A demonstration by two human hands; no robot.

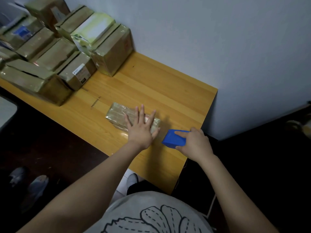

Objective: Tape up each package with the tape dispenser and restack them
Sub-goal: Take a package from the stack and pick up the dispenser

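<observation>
Head view: wooden table against a grey wall. My left hand, fingers spread flat, presses on the package. Just right of it, my right hand grips the blue dispenser. Stacked boxes sit far left.

glossy taped cardboard package, smooth blue plastic dispenser, varnished wood table

You stand at a yellow wooden table, its far edge against a plain pale wall. Below and beside it you see a dark floor; the light is dim.
</observation>
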